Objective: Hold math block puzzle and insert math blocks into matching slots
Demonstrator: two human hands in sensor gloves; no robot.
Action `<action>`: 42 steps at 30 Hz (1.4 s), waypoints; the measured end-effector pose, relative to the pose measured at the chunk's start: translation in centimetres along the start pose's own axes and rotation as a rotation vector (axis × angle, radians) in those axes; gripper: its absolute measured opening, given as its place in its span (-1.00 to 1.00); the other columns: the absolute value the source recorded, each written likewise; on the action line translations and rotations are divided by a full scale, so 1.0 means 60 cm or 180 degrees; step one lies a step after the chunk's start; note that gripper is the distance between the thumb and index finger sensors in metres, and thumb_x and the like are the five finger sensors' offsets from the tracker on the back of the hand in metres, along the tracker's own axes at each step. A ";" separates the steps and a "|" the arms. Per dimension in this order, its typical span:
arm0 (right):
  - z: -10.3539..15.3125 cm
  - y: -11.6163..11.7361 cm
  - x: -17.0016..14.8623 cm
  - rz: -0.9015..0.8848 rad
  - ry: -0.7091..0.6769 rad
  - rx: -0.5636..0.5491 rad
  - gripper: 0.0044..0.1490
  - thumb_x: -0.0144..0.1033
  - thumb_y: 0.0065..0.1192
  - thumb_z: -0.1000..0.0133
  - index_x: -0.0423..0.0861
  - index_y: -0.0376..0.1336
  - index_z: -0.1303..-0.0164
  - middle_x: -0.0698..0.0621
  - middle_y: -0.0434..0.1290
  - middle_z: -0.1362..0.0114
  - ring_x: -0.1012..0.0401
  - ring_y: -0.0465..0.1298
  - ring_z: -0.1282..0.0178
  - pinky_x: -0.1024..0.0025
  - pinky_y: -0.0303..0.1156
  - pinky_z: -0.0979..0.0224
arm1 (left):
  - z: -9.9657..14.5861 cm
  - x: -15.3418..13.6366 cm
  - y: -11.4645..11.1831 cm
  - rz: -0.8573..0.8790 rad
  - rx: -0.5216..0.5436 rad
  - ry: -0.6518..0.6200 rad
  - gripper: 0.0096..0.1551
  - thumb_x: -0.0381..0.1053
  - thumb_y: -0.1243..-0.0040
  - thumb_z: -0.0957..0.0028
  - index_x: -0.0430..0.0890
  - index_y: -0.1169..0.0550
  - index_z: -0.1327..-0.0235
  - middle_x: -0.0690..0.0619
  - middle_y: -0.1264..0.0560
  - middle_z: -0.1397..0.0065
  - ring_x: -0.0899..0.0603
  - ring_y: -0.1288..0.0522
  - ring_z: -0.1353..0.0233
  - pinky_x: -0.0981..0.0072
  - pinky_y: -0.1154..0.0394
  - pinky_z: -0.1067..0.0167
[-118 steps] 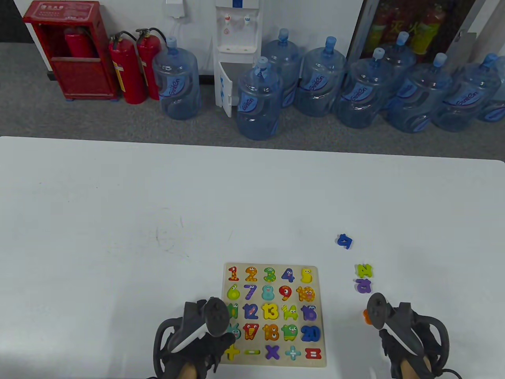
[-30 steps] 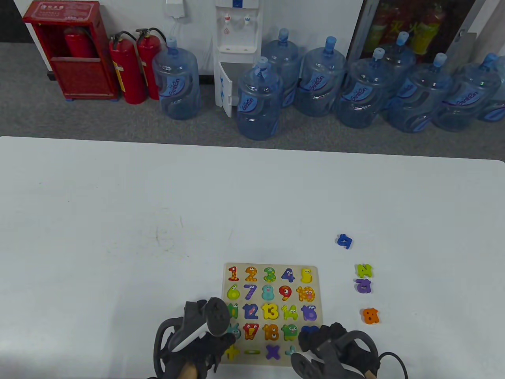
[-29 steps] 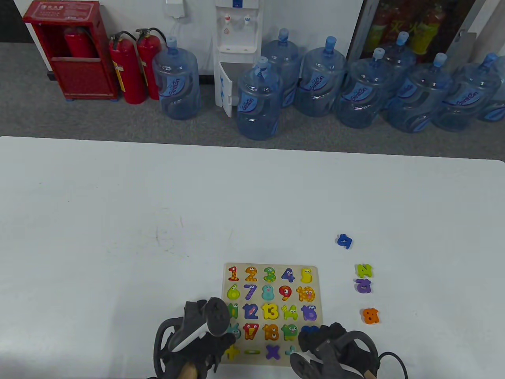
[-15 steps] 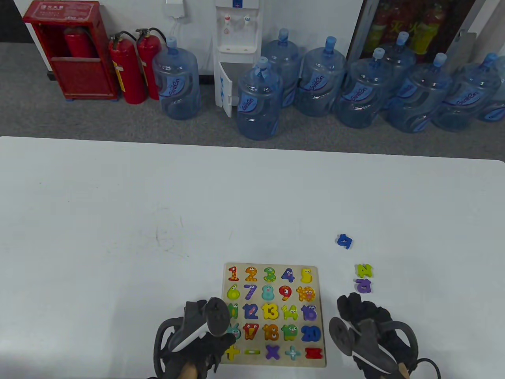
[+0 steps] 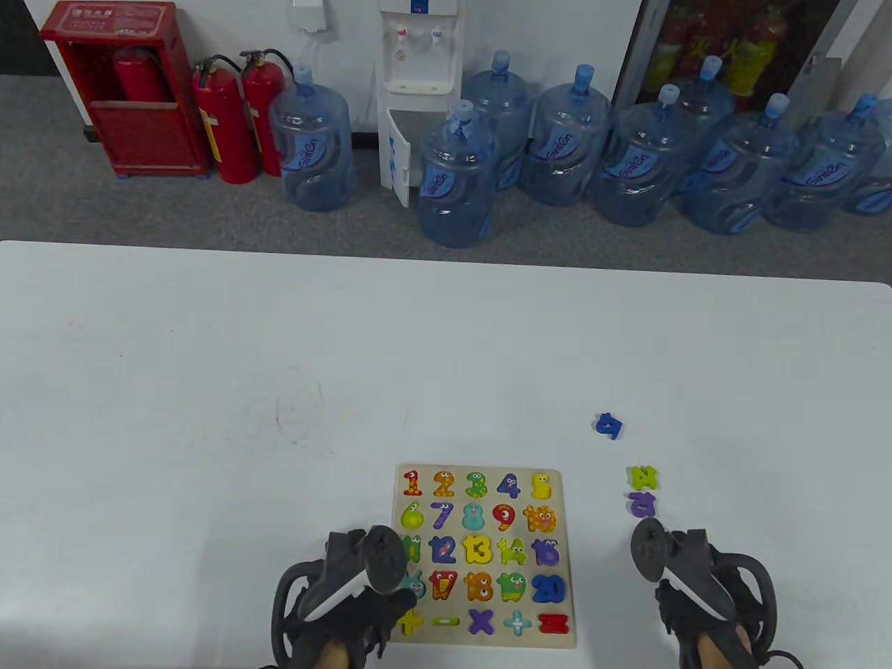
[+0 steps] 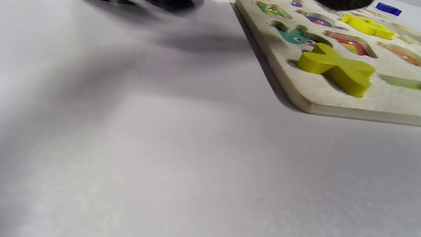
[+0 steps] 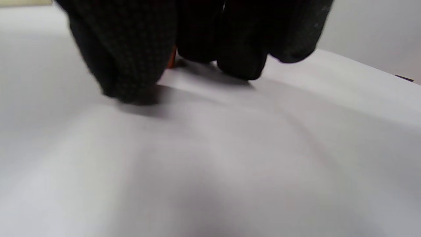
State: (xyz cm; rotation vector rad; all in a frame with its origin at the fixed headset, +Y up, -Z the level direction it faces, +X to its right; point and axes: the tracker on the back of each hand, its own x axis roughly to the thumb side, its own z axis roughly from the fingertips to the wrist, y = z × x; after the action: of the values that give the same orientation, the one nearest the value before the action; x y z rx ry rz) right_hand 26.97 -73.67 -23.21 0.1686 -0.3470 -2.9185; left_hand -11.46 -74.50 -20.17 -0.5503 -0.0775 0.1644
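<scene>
The wooden puzzle board (image 5: 566, 488) lies near the table's front edge, its slots filled with coloured numbers and signs. My left hand (image 5: 390, 592) holds the board's left edge; the left wrist view shows that edge (image 6: 296, 95) and a yellow plus block (image 6: 338, 67). My right hand (image 5: 679, 582) is down on the table right of the board, covering the orange block. In the right wrist view its thumb (image 7: 128, 65) and fingers (image 7: 236, 52) touch the table and pinch a sliver of orange block (image 7: 171, 62). Blue (image 5: 608, 425), green (image 5: 642, 477) and purple (image 5: 641, 503) blocks lie loose.
The white table (image 5: 279, 362) stretches wide to the left and behind the board. Its far edge runs across the middle of the table view. Water bottles (image 5: 456, 178) and fire extinguishers (image 5: 226, 122) stand on the floor beyond it.
My right hand has left the board's bottom right corner and moved right onto the orange block, which it now covers. The red equals block sits in its slot. My left hand has stayed put.
</scene>
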 end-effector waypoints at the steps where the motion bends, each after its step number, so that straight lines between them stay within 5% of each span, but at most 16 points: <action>1: 0.000 0.000 0.001 -0.0003 -0.0006 -0.0003 -0.04 -0.25 0.45 0.34 0.11 0.16 -0.35 0.02 0.29 -0.47 0.05 0.44 -0.39 0.10 0.39 -0.42 | 0.000 0.000 0.000 0.0000 0.0000 0.0000 0.06 0.33 0.04 0.16 -0.07 0.09 -0.50 -0.17 0.11 -0.58 -0.46 0.09 -0.59 -0.40 -0.09 -0.45; 9: 0.003 -0.005 0.006 -0.0106 -0.0033 -0.0139 -0.20 -0.23 0.46 0.35 0.10 0.34 -0.19 0.05 0.44 -0.32 0.13 0.54 -0.24 0.12 0.43 -0.38 | 0.001 0.000 0.000 -0.0003 -0.0003 0.0001 0.06 0.33 0.04 0.16 -0.07 0.09 -0.50 -0.17 0.11 -0.58 -0.46 0.10 -0.59 -0.40 -0.09 -0.45; 22: 0.005 -0.004 0.011 -0.0008 -0.0023 -0.0136 -0.19 -0.04 0.39 0.41 0.09 0.32 -0.12 0.02 0.40 -0.34 0.11 0.50 -0.25 0.10 0.40 -0.40 | 0.001 0.000 0.000 -0.0002 -0.0004 0.0000 0.06 0.33 0.04 0.17 -0.07 0.09 -0.50 -0.17 0.11 -0.58 -0.45 0.09 -0.59 -0.40 -0.09 -0.45; 31: 0.014 -0.014 0.008 -0.0191 -0.0009 -0.0363 -0.27 -0.06 0.09 0.24 0.05 0.31 -0.19 0.00 0.38 -0.37 0.10 0.50 -0.27 0.10 0.40 -0.39 | 0.001 0.000 0.000 -0.0002 -0.0004 0.0000 0.06 0.33 0.04 0.16 -0.07 0.09 -0.50 -0.17 0.11 -0.58 -0.46 0.09 -0.59 -0.41 -0.09 -0.45; 36: 0.019 -0.019 0.013 -0.0175 -0.0134 -0.0486 -0.28 -0.33 0.25 0.22 0.11 0.28 -0.24 0.05 0.35 -0.42 0.13 0.49 -0.31 0.10 0.40 -0.41 | 0.001 0.000 -0.001 -0.0001 -0.0006 -0.0004 0.06 0.33 0.04 0.16 -0.07 0.09 -0.50 -0.17 0.11 -0.58 -0.46 0.10 -0.59 -0.41 -0.09 -0.45; 42: 0.020 -0.013 0.023 -0.0105 -0.0302 -0.0326 -0.09 -0.24 0.43 0.33 0.14 0.20 -0.31 0.08 0.28 -0.48 0.12 0.46 -0.37 0.10 0.38 -0.44 | 0.001 0.000 -0.001 0.0001 -0.0008 -0.0004 0.06 0.33 0.04 0.16 -0.07 0.09 -0.50 -0.17 0.11 -0.58 -0.46 0.10 -0.59 -0.41 -0.09 -0.45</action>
State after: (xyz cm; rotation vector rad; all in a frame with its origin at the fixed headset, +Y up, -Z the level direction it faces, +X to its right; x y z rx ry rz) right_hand 25.30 -72.96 -22.34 0.0206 -0.2101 -2.9750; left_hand -11.44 -74.54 -20.09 -0.5526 -0.0787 0.1650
